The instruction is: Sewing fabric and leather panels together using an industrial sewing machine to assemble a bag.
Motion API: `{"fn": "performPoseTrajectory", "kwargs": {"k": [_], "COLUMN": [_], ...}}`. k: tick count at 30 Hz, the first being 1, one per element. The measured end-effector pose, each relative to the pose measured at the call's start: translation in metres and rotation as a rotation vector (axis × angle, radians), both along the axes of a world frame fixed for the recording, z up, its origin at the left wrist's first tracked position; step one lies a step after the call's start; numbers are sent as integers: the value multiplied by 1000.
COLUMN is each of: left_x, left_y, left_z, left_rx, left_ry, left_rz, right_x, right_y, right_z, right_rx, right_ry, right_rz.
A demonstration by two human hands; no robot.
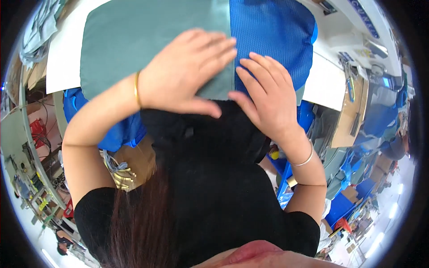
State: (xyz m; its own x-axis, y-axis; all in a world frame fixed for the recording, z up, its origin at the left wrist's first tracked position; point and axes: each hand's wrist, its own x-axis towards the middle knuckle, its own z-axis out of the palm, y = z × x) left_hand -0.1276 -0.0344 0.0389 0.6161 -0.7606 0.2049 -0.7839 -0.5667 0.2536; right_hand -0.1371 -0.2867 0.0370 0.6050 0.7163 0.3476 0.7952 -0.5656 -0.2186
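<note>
A grey-green piece of cloth (pixel 125 49) lies spread over the table in front of me. It meets a blue textured cloth (pixel 275 31) along a straight vertical edge right of centre. My left hand (pixel 187 73) is over the grey-green cloth with fingers stretched toward that edge, slightly blurred, and holds nothing. My right hand (pixel 270 91) rests over the near part of the blue cloth. Its fingers are apart and nothing is in them. Whether the palms press on the cloth cannot be made out.
The white tabletop (pixel 65 58) shows beside the cloth. At the right stand a white sewing machine (pixel 371 29) and a wooden board (pixel 351 118) with small tools. More blue cloth (pixel 120 129) hangs below the table's near edge. Folded grey cloth (pixel 40 33) sits at the far left.
</note>
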Motion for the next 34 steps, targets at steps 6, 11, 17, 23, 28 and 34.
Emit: {"fn": "performPoseTrajectory", "kwargs": {"k": [6, 11, 17, 23, 28, 34], "left_x": [-40, -36, -36, -34, -33, -35], "left_y": [-6, 7, 7, 9, 7, 6], "left_z": [-5, 31, 47, 45, 46, 42], "left_rx": [-233, -402, -332, -325, -311, -292], "left_ry": [-212, -173, -310, -361, -395, -402], "left_rz": [81, 285, 287, 245, 238, 234], "right_x": [-31, -31, -32, -31, -28, -30], "right_y": [0, 11, 15, 12, 11, 8], "right_z": [-27, -45, -59, -57, -59, -65], "right_rx": [50, 155, 201, 205, 246, 250], "right_ry": [-177, -443, -497, -483, -441, -419], "right_rz": [-101, -151, -125, -75, -25, -41]}}
